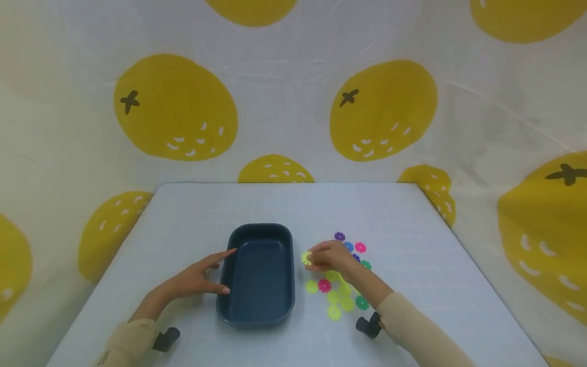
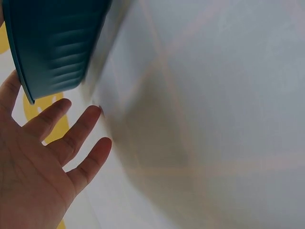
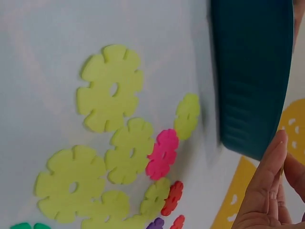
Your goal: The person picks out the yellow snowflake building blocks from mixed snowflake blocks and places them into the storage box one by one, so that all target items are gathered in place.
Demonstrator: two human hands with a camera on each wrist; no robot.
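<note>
Yellow-green, a flower-shaped disc (image 1: 305, 258) is pinched between the fingertips of your right grip (image 1: 329, 256), just beside the right wall of the tray (image 1: 260, 285). Your left grip (image 1: 194, 279) is spread wide, index finger and thumb resting on the tray's left rim. From your head you look straight into that tray, and its dark blue floor shows from end to end. Your left wrist view gives the ribbed outer wall (image 2: 66, 57) instead, plus your other fingers fanned out. To the right of the tray, loose discs (image 1: 334, 312) lie scattered on the white bench (image 1: 357, 206), mostly yellow-green toward you, with pink, green, blue and purple among them. Your right wrist view shows their notched petals and centre holes clearly, and a red disc (image 3: 172, 198) hard to make out from the head; the pinched one, though, is nearly hidden by your fingers there. Beyond the bench hangs cloth (image 1: 284, 102) printed with yellow fruit.
</note>
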